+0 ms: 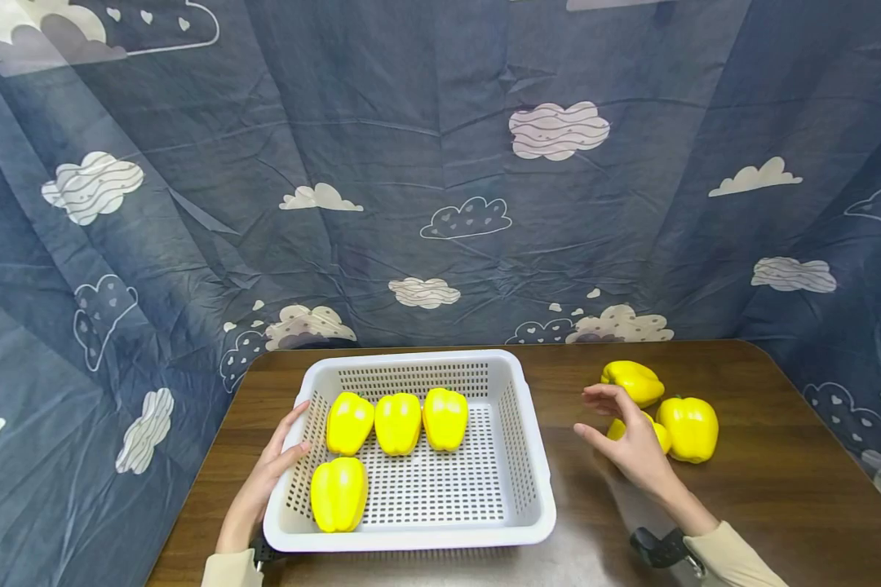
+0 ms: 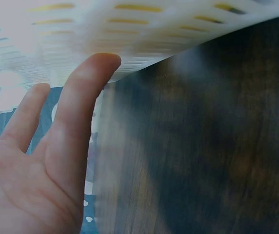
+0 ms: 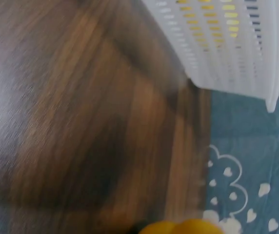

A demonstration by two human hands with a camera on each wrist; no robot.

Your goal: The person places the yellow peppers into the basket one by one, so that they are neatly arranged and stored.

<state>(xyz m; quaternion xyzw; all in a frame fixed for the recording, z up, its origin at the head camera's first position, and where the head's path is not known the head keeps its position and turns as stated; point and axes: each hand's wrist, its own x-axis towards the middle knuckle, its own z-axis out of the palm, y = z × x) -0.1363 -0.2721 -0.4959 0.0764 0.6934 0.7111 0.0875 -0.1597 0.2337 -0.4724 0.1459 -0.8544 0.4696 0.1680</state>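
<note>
A white slotted plastic basket (image 1: pixel 440 538) stands on the table with several yellow bell peppers (image 1: pixel 398 424) inside: a row along the back and one at the front left. My left hand (image 1: pixel 264 469) rests against the basket's left outer side; the left wrist view shows its thumb (image 2: pixel 76 102) extended up to the slotted wall. To the basket's right, my right hand (image 1: pixel 639 452) hovers with its fingers bent and apart, holding nothing. Beside it lie 3 more yellow peppers (image 1: pixel 688 430), one partly hidden behind the hand.
The brown wooden table (image 1: pixel 793 489) has its far edge against a dark blue curtain (image 1: pixel 382 122) with cloud prints. A dark strap (image 1: pixel 657 548) sits at the right wrist. In the right wrist view, the basket's slotted side (image 3: pixel 217 44) stands beyond bare wood.
</note>
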